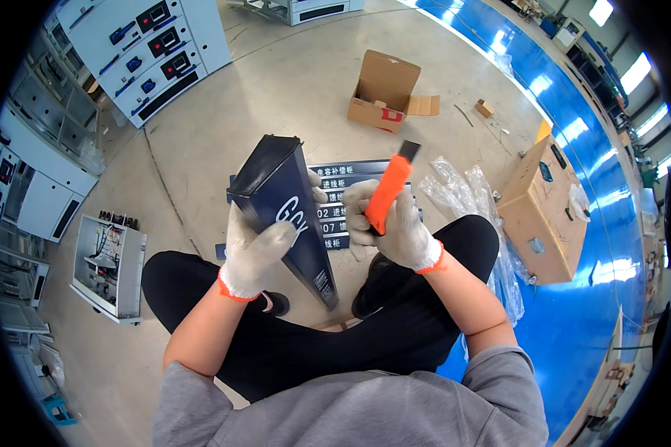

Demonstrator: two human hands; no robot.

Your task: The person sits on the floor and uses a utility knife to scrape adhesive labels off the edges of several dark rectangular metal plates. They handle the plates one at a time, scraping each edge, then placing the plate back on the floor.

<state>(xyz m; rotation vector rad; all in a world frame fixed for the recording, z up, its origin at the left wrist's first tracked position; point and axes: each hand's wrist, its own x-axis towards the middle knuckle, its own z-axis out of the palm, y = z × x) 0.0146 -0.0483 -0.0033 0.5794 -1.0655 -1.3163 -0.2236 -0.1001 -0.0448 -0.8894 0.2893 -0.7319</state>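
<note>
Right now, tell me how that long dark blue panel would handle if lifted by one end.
The dark blue panel looks stiff: it stays straight in the left hand. Its folded edges suggest thin sheet, probably light for its length. The glossy face may slip in gloves.

Your left hand (255,255) and your right hand (395,223) are both in white knitted work gloves, each finished at the wrist with a thin orange band, and the knit looks a little greyed at the fingertips. Your sleeves are grey, soft like sweatshirt cloth, and sit bunched up near the elbows at the near edge of the view, leaving your forearms bare. Below the hands you wear plain black trousers, and a dark shoe with a pale rim at its edge shows just beyond your left wrist.
</note>
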